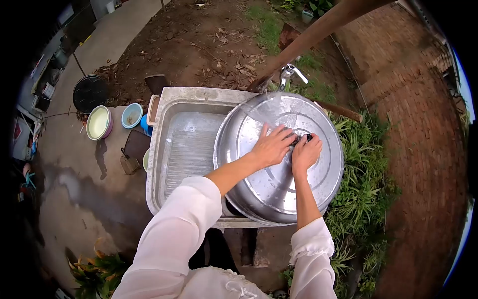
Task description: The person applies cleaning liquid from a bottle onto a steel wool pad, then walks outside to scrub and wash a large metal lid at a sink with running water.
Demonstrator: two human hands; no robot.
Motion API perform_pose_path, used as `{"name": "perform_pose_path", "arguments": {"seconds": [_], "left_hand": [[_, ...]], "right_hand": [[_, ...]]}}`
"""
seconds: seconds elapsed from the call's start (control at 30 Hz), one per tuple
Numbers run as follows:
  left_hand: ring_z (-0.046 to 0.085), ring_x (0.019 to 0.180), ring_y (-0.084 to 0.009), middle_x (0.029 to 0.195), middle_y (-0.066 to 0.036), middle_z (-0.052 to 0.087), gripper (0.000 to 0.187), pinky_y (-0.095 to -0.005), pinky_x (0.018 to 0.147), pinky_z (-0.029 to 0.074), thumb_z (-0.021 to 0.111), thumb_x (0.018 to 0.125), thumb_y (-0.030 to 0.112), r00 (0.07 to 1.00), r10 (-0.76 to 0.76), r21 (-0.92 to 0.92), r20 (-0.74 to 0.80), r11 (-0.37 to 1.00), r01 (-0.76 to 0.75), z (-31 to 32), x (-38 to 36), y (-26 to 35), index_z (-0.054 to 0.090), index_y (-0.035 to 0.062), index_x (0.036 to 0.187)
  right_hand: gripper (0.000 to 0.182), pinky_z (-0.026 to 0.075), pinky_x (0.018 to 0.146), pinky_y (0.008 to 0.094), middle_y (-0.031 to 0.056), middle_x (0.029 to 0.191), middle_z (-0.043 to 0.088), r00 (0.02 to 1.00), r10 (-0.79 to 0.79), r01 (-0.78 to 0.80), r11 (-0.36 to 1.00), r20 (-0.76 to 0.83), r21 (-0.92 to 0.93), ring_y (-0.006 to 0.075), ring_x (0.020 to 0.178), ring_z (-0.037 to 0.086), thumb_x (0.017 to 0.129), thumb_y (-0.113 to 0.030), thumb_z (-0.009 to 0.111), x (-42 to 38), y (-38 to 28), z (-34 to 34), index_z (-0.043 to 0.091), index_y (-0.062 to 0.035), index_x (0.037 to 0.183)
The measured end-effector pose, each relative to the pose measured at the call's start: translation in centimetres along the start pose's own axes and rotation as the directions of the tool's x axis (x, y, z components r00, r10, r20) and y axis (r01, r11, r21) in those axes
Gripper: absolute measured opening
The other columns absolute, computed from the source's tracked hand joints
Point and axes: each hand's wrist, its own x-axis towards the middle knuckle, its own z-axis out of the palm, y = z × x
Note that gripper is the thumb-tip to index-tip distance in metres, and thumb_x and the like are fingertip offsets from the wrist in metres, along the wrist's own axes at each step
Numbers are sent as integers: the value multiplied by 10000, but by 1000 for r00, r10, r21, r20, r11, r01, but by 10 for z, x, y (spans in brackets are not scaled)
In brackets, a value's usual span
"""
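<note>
A large round metal lid (259, 182) lies over the right part of the stone sink (158, 149), wet and shiny. Water from the tap (286, 72) splashes on its far side. My left hand (271, 146) rests on the lid left of its middle, fingers apart, fingertips near the black knob (308, 137). My right hand (305, 152) has its fingers closed round the knob. The ribbed washboard part (191, 144) of the sink shows at the left.
A wooden pole (318, 32) slants behind the tap. Plants (356, 179) grow along the right side. Left of the sink stand a pink basin (99, 122), a blue bowl (132, 115) and a black round lid (90, 93).
</note>
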Motion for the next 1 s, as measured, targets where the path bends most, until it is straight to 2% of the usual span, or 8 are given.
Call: {"name": "perform_pose_path", "arguments": {"seconds": [0.23,0.33,0.4,0.47,0.5,0.73,0.87,1.0], "left_hand": [[285,1402,-279,1482,-73,372,504,-669,1091,145,542,919,281,993,42,35,109,998,-46,-18,-56,15,437,148,1394],[306,1386,-281,1477,-68,370,508,-716,1041,185,547,914,265,938,-331,42,-102,941,336,-40,-64,-29,429,158,1395],[351,1350,-313,1444,-113,392,529,-631,1055,268,550,912,275,883,-456,117,-108,877,467,-47,-63,-53,413,117,1397],[421,1278,-362,1399,-180,410,558,-502,1049,345,546,918,305,747,-656,-392,-107,718,574,-42,-70,-72,390,74,1402],[475,1204,-393,1345,-231,435,588,-413,1031,375,535,925,338,668,-738,-401,-96,643,652,-40,-75,-68,372,34,1401],[462,1205,-402,1301,-241,464,535,-439,1023,377,536,922,239,526,-833,-567,-170,519,639,-12,-139,-20,393,-24,1365],[408,1269,-394,1363,-186,450,493,-483,1067,318,527,928,219,702,-613,-409,-363,782,471,-23,-122,-24,421,25,1368],[326,1363,-349,1454,-102,402,507,-656,1073,215,530,931,251,944,-311,137,-111,936,324,-45,-99,5,418,129,1410]], "right_hand": [[290,431,864,469,209,1058,604,996,-46,42,998,78,49,370,1013,565,887,-157,570,5,12,0,532,6,1124],[263,442,832,470,214,1001,637,994,-84,83,996,72,16,379,932,605,886,-138,565,3,13,2,515,-5,1107],[277,456,784,486,231,919,661,991,18,-25,999,134,44,406,843,629,897,-143,557,3,4,-6,500,-9,1133],[279,459,766,495,242,889,663,987,14,-22,999,160,47,418,815,633,903,-148,553,5,1,-9,497,-10,1139],[281,462,748,505,253,860,665,984,20,-27,999,178,38,429,787,637,909,-153,548,6,2,-13,494,-11,1145],[263,499,748,464,270,884,665,943,-210,146,958,260,245,438,836,644,916,-175,572,13,30,-24,555,-22,1130],[236,499,749,458,235,895,679,896,-294,196,934,333,298,413,838,655,911,-200,595,7,29,-33,588,-57,1098],[195,503,712,463,209,876,682,883,-391,302,897,261,323,390,806,660,915,-242,604,-1,26,-29,628,-86,1031]]}}
